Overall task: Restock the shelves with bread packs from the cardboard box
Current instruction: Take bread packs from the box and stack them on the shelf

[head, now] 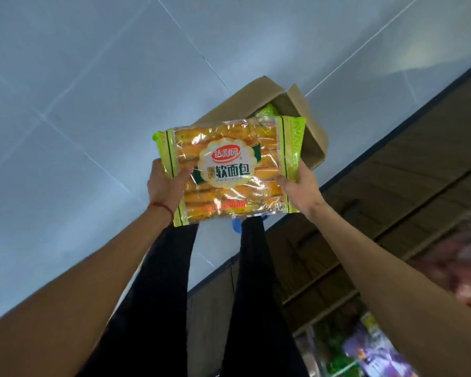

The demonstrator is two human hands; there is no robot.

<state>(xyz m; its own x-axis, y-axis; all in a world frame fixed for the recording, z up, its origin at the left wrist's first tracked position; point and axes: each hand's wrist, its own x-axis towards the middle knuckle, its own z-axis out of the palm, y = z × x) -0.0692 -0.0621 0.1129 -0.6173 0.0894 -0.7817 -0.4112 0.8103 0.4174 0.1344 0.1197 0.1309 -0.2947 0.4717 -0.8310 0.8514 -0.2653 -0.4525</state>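
- Two hands carry one bread pack (229,167), held flat and face up in the air, above the near side of the open cardboard box (307,126)
- Left hand (165,183) grasps the pack's left edge, thumb lying on the clear film, fingers hidden beneath; a red cord (161,206) circles that wrist
- Right hand (299,190) grasps the right edge near the lower corner, thumb on top, fingers under the pack
- Pack has green ends and a round label with Chinese characters; golden bread shows through the middle
- Box stands on the pale tiled floor (79,104), just beside the dark base of the shelves (392,213), flaps raised; a second green pack (268,111) shows inside
- Black trousers (250,295) show below the held pack; the goods on the shelves at lower right are blurred
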